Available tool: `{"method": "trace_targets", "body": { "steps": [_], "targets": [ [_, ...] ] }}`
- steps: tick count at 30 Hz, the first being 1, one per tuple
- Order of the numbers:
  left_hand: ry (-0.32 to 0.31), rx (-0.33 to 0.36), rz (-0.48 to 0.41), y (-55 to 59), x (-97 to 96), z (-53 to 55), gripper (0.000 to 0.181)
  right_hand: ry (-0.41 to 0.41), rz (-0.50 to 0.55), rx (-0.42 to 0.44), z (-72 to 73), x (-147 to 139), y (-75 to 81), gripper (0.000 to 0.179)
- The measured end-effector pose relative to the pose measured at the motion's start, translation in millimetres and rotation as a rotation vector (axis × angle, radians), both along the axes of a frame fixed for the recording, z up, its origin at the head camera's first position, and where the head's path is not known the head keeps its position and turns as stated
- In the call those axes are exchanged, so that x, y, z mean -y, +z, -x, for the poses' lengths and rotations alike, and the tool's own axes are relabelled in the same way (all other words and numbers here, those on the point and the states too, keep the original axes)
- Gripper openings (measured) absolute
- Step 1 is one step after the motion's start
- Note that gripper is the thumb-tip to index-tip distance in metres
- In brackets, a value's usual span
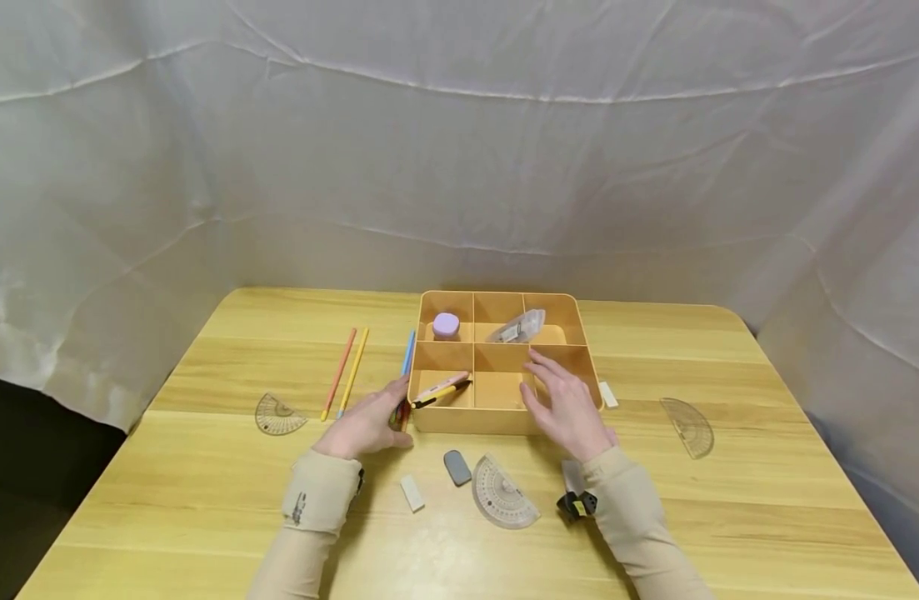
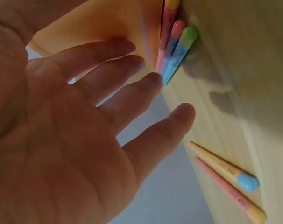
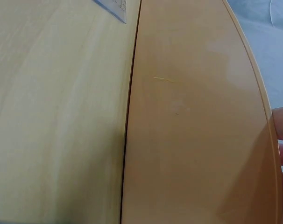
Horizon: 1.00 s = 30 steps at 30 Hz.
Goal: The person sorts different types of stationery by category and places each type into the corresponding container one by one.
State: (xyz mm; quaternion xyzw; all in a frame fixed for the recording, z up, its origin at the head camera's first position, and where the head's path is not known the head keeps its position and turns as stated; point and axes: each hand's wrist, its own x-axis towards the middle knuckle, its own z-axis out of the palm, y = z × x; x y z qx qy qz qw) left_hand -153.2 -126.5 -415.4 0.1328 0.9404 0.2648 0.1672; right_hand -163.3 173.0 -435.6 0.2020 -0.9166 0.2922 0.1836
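Note:
An orange box (image 1: 481, 422) with several compartments stands on the table. Beside its left wall is my left hand (image 1: 365, 421), fingers extended and slightly spread. In the left wrist view, a green-ended pencil (image 2: 181, 50) and a pink-ended pencil (image 2: 173, 39) lie along that wall, just past the fingertips. My right hand (image 1: 570, 415) reaches over the box's front right part, its fingers loosely bent and nothing held. A pink pen (image 1: 442, 385) and a yellow-and-black pen (image 1: 440, 395) lean in the front left compartment. Behind them sit a purple rounded object (image 1: 446, 325) and a clear plastic packet (image 1: 521, 327).
Left of the box lie a red pencil (image 1: 340, 371), a yellow pencil (image 1: 354, 371) and a protractor (image 1: 277, 417). In front are a white eraser (image 1: 412, 493), a grey eraser (image 1: 457, 467) and another protractor (image 1: 504, 497). A third protractor (image 1: 689, 427) lies right.

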Motion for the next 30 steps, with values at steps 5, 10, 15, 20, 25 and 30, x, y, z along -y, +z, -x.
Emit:
{"method": "trace_targets", "body": {
  "steps": [5, 10, 15, 20, 25, 30],
  "targets": [
    [0.009, 0.029, 0.011, 0.0, -2.1, -2.1, 0.099, 0.002, 0.004, -0.014, 0.2, -0.1, -0.8, 0.034],
    [0.038, 0.075, 0.011, -1.5, -2.7, -3.6, 0.1, 0.002, 0.003, -0.011, 0.3, -0.1, -0.8, 0.034],
    [0.045, 0.063, -0.014, -4.1, -3.7, -3.8, 0.098, 0.004, 0.002, -0.013, 0.3, -0.3, -0.1, 0.034],
    [0.059, 0.074, -0.017, -5.2, -3.7, -2.6, 0.094, 0.005, -0.001, -0.009, 0.0, -0.7, 0.2, 0.034],
    [0.046, 0.052, -0.009, -5.5, -3.0, -1.2, 0.088, 0.001, -0.001, -0.002, -0.1, -0.8, 0.4, 0.034],
    [0.008, -0.015, 0.008, -7.7, -2.4, 2.4, 0.07, 0.005, 0.001, -0.008, -0.3, -0.8, -0.4, 0.034]
  ]
}}
